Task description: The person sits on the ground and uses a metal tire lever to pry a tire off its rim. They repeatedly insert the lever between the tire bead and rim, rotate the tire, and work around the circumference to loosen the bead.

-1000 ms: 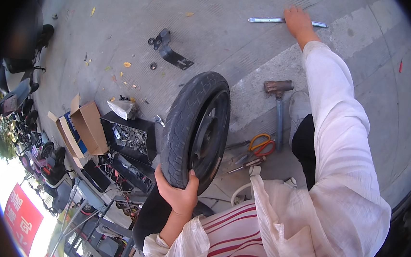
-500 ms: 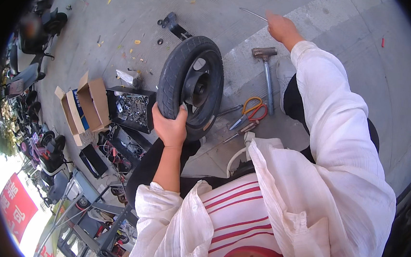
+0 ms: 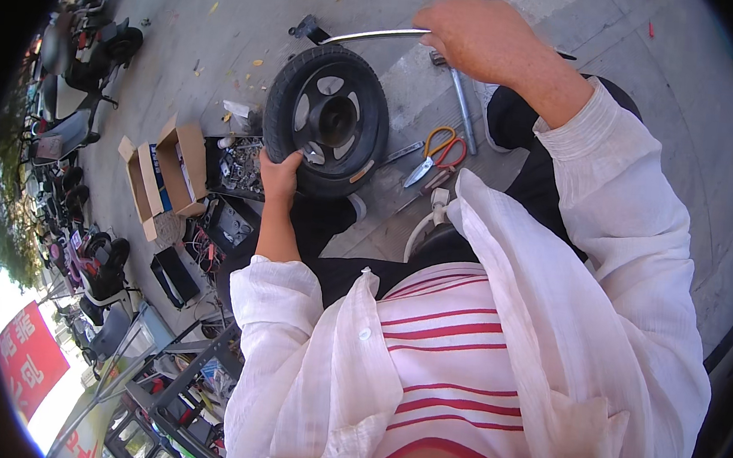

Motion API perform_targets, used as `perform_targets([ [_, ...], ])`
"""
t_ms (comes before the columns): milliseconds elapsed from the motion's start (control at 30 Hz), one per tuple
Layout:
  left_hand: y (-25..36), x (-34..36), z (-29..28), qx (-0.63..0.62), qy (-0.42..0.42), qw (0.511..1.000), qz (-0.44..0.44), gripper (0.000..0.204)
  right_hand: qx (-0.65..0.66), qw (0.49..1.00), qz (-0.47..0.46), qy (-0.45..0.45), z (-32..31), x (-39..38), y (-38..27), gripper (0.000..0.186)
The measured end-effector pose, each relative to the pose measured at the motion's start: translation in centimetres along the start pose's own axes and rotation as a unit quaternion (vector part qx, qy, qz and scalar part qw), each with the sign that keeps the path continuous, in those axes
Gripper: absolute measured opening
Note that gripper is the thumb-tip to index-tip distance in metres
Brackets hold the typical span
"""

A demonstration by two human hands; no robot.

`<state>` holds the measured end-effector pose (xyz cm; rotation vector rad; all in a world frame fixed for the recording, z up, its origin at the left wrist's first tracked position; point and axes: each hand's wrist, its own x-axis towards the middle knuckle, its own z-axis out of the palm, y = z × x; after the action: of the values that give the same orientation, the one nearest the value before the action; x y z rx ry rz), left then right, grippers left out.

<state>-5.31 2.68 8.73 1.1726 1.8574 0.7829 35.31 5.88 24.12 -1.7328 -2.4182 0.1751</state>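
My left hand (image 3: 279, 173) grips the lower-left edge of a black tyre on a spoked black rim (image 3: 336, 119), which now faces up toward me. My right hand (image 3: 480, 44), raised above and right of the wheel, is closed on a long flat metal bar (image 3: 375, 34) reaching toward the tyre's top. Beyond the tyre lies a black bracket (image 3: 306, 29). A hammer with a steel handle (image 3: 460, 107) lies to the right, partly behind my right hand. Orange-and-red handled shears (image 3: 433, 152) and other tools lie beside the wheel.
Open cardboard boxes (image 3: 186, 163), a black bin of small metal parts (image 3: 238, 160) and tangled wires (image 3: 206, 249) sit to the left. Parked scooters (image 3: 96, 57) line the far left, with a metal rack (image 3: 190, 387) lower down. My bent legs (image 3: 521, 185) frame the work.
My right hand has lifted the bar off the ground and brought it inward toward the wheel. The wheel has turned to show more of its rim face, still in my left hand.
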Motion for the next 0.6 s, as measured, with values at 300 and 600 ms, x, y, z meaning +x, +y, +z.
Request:
perform_targets([
  [300, 0.9, -6.1, 1.7, 0.032, -0.02, 0.999, 0.037, 0.075, -0.011, 0.988, -0.043, -0.146, 2.5, -0.1, -3.0, 0.01],
  [600, 2.3, -7.5, 4.8, 0.008, -0.027, 0.997, 0.078, 0.084, 0.088, 0.991, -0.042, -0.09, 0.6, 0.7, -3.4, 0.011],
])
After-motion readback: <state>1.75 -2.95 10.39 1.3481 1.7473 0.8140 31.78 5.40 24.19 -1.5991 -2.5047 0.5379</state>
